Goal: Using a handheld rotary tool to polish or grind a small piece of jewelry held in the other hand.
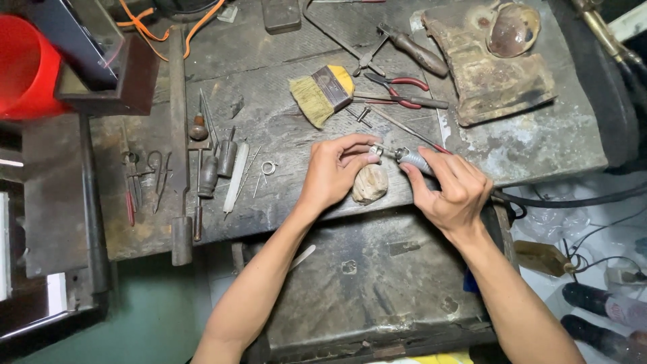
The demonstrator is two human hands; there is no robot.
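Metal handpiece (412, 159) between hands, bench-edge (323, 214) close

We have a single view, from a camera worn on the head, and it looks almost straight down onto a worn workbench (283, 202). We sit close: both forearms enter from the bottom edge and the left hand (335, 172) and right hand (450, 189) meet near the middle. The bench runs away toward the top edge, a red tub (23, 67) is cut off at the upper left, and floor shows at the right.
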